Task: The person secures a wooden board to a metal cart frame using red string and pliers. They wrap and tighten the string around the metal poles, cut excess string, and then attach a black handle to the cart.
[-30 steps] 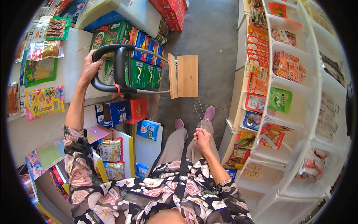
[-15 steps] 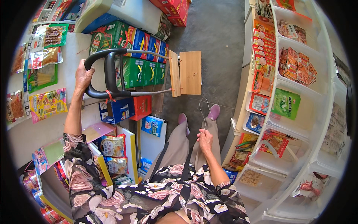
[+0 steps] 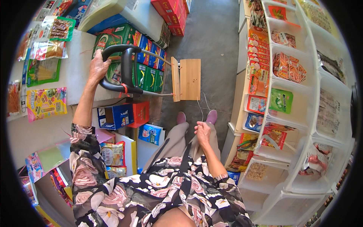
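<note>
With my left hand (image 3: pixel 99 68) I grip the black padded handle (image 3: pixel 128 70) of a small hand cart, fingers wrapped round its near bar. Two metal rods run from the handle to wooden boards (image 3: pixel 190 79) at the cart's far end. Red ties are knotted on the rods. My right hand (image 3: pixel 203 132) is closed in front of my legs, pinching a thin pale cord (image 3: pixel 201 108). The cord loops up from the fingers toward the lower edge of the boards; whether it is fastened there I cannot tell.
On the left stand stacked green and blue drink cartons (image 3: pixel 149 75), an opened blue box (image 3: pixel 115 116) and a red box (image 3: pixel 140 113). Red cartons (image 3: pixel 172 15) sit farther along the aisle. Clear plastic bins (image 3: pixel 289 68) of snack packets line the right side. Grey floor (image 3: pixel 211 41) runs between.
The cart handle and my left hand have shifted a little to the right. My right hand has moved slightly left and up, still holding the cord. The whole view has shifted slightly.
</note>
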Action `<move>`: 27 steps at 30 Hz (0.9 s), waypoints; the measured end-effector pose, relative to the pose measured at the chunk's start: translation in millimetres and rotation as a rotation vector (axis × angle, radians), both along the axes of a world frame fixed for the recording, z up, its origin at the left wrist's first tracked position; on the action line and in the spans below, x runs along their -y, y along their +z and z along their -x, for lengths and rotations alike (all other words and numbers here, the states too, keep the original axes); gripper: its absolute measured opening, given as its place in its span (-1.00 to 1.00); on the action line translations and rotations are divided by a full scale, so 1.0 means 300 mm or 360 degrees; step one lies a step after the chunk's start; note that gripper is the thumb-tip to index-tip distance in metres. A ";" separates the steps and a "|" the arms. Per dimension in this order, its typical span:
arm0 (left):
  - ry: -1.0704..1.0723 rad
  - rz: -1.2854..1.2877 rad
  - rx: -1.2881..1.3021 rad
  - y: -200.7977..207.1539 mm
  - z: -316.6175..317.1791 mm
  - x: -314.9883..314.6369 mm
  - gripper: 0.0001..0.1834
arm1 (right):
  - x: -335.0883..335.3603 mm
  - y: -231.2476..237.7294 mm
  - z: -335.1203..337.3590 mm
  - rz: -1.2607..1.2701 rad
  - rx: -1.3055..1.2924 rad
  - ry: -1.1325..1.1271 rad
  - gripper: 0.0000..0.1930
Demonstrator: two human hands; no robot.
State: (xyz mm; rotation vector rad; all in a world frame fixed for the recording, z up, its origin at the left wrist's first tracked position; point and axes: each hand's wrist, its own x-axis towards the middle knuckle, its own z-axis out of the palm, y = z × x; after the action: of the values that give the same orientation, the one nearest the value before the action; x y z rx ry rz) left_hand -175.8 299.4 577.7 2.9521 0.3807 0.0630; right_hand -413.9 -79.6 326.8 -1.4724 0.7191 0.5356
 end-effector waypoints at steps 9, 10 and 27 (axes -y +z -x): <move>-0.0120 0.0899 0.0108 0.003 0.005 -0.046 -0.79 | -0.099 0.118 -0.076 0.0066 0.0369 -0.0093 -0.75; -0.0179 0.0891 0.0179 0.003 0.002 -0.039 -0.74 | -0.091 0.121 -0.075 0.0099 0.0408 -0.0142 -0.77; -0.0147 0.0952 0.0049 -0.025 -0.008 -0.031 -0.71 | 0.136 -0.173 0.210 0.1269 0.0242 0.0649 -0.73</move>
State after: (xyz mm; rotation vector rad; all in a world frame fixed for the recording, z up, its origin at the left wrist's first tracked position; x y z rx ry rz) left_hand -173.3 308.7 570.1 2.3695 0.2095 -0.0154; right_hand -476.9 -120.4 275.1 -2.4088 0.5276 0.4502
